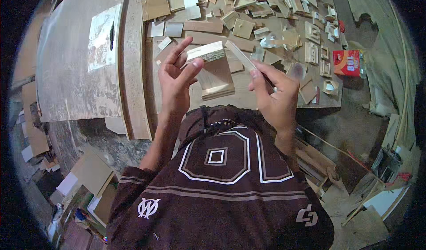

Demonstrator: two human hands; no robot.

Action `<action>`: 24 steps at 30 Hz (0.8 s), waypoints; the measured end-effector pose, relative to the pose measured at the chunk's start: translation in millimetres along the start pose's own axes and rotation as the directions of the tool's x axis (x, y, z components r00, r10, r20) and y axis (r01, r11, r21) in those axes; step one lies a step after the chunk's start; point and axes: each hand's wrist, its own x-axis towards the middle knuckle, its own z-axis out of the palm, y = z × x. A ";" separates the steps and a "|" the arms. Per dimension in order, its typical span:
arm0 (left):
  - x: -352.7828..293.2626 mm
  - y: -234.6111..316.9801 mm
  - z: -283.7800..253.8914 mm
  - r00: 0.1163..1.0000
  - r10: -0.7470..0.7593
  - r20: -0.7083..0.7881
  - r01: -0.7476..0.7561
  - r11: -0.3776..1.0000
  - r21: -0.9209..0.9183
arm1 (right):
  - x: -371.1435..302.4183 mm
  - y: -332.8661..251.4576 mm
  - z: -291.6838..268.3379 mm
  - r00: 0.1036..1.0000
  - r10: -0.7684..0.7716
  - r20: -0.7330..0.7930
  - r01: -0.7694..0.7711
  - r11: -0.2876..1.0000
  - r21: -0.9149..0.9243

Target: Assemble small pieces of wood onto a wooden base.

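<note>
Just in front of me on the table stands a small wooden piece (215, 77), with a pale, rough-edged bar across its top and a thicker base. My left hand (176, 74) is at its left side, fingers stretched out and apart. The thumb tip lies against or very near the bar's left end; I cannot tell whether it touches. A thin, flat, pale strip (241, 54) is pinched between the thumb and fingers of my right hand (274, 88). It points up and left, its tip close to the bar's right end. Its material is unclear.
Wood offcuts (204, 26) and small boards are scattered over the far part of the table. Several small wooden frames (312, 52) lie at the right, near a red container (348, 63). A long raised board (135, 63) runs along the left, beside a large worn panel (75, 72).
</note>
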 end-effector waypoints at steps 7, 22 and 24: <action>-5.1 4.6 6.4 0.994 0.106 0.025 -0.106 0.994 0.013 | 0.6 4.5 -12.2 0.996 0.046 0.074 -0.047 0.999 0.007; -14.0 21.7 10.9 0.987 0.074 0.140 -0.102 0.973 0.206 | 69.3 -20.0 -42.5 0.826 -0.349 0.443 0.456 0.875 -0.160; -14.5 20.8 8.1 0.987 0.086 0.134 -0.115 0.969 0.220 | 70.4 -24.7 -46.8 0.848 -0.257 0.463 0.396 0.889 -0.231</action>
